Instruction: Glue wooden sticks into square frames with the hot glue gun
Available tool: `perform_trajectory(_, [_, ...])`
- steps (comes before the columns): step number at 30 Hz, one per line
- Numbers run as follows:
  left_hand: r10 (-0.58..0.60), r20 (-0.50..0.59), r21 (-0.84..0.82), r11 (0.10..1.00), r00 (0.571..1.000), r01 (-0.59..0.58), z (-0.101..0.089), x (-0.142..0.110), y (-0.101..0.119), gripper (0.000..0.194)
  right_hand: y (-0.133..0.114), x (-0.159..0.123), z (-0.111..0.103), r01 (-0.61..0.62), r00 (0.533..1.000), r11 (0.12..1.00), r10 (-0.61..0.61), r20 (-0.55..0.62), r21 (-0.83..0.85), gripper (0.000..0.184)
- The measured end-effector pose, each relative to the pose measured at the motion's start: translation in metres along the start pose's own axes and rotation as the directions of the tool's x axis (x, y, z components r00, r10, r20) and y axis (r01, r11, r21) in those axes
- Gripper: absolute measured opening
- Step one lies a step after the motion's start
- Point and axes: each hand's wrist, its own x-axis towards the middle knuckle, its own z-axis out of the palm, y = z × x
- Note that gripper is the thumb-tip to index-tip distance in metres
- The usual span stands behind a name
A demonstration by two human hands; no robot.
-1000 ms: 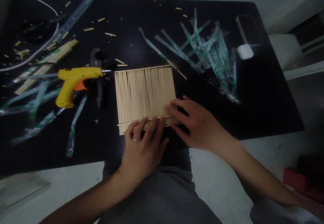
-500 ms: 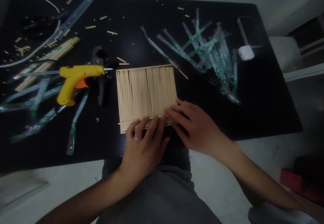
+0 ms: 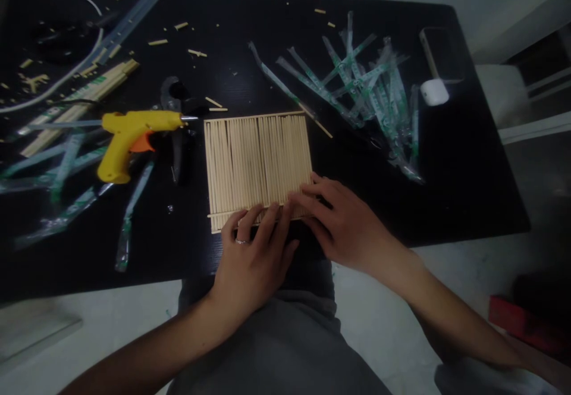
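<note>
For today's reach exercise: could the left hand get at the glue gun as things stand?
Probably yes. The left hand rests flat on the stick panel holding nothing, and the glue gun lies just to its left with only flat wrappers between.

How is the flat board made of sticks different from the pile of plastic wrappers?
The pale wooden stick panel has its sticks side by side in a tidy rectangle; the clear green-printed plastic wrappers lie crisscrossed and scattered. Both hands press the panel's near edge; nothing touches the wrappers. Both lie on the black table.
</note>
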Motion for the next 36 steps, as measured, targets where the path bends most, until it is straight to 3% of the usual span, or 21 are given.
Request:
perform_trajectory(9, [0.001,0.011,0.006,1.000,1.000,-0.001,0.000,-0.001,0.000,0.049,-0.004,0.006,-0.004,-0.049,0.998,0.999,0.050,0.037,-0.003,0.046])
perform_trajectory(26, [0.005,-0.006,-0.006,1.000,1.000,-0.005,0.002,0.001,-0.001,0.049,0.002,-0.007,0.006,-0.001,0.995,0.997,0.009,-0.097,0.081,0.049])
perform_trajectory(31, [0.005,-0.004,0.008,1.000,1.000,-0.005,0.001,0.001,0.000,0.048,0.000,-0.007,0.004,-0.090,0.994,0.994,0.094,-0.062,0.069,0.043])
perform_trajectory(36, [0.008,-0.007,0.009,1.000,1.000,-0.008,0.000,0.001,0.000,0.048,0.002,-0.006,0.002,-0.054,0.996,0.998,0.057,-0.068,0.041,0.036])
